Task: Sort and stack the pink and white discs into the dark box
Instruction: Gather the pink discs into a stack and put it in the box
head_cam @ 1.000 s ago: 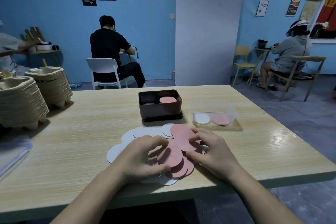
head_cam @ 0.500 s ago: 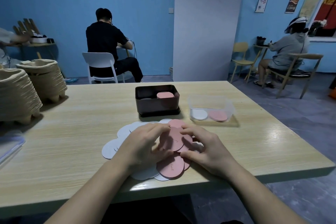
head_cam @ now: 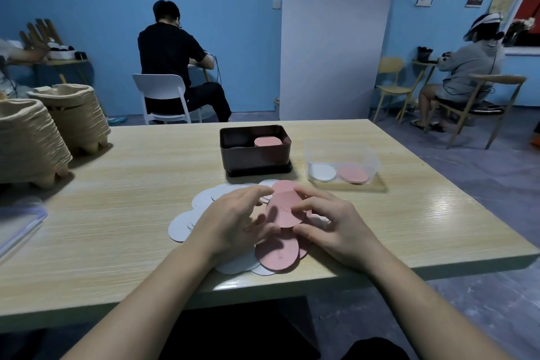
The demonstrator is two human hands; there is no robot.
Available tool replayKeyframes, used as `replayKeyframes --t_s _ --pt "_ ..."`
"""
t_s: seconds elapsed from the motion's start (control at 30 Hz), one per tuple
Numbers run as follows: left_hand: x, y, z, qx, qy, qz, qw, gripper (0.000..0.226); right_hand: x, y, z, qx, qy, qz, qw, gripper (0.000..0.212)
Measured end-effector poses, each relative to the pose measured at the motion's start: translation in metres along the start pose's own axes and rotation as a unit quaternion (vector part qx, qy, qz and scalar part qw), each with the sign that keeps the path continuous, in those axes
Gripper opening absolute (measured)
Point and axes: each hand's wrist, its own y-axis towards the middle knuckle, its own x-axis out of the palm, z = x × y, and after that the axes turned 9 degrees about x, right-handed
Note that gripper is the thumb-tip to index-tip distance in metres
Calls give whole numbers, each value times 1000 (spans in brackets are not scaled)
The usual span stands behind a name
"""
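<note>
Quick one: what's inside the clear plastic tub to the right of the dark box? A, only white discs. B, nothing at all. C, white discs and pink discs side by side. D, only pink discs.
C: the clear tub holds white discs on its left and pink discs on its right.

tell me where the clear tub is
Head view: the clear tub sits on the table, far right side, just right of the dark box, beyond the right hand.
</note>
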Motion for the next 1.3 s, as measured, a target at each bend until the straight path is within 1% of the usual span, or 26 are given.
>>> replayKeyframes --t_s 0.1,0.17,0.33,0.43,0.57,0.9,1.0,1.1,1.2,1.3 --pt "1 -2 -2 -7 -7 11 1000 41 -1 1 0 6 7 21 1000 26" --pt "1 -2 -3 -9 4 13 1000 37 -2 1 0 7 7 20 1000 26" --pt "3 -2 -3 5 24 7 1000 37 1 1 3 3 19 -11 1000 30" --pt "3 -1 -1 12 27 9 1000 36 0 1 2 1 5 -2 1000 30" --pt "3 -1 1 12 13 6 1000 37 -2 0 0 -12 6 2 1000 25" --pt "2 -1 0 27 45 -9 999 36 1 2 3 4 2 -31 1000 29" --pt "1 -1 0 25 54 -23 998 37 2 2 3 0 -4 -27 1000 28" --pt "-1 1 1 27 68 -30 997 37 1 2 3 -19 -40 -15 999 27" --pt "-3 4 2 42 97 -49 993 40 1 1 1 -33 -74 7 997 27" --pt "-7 10 2 63 132 -45 988 43 0 -1 0 -28 -75 18 997 28"
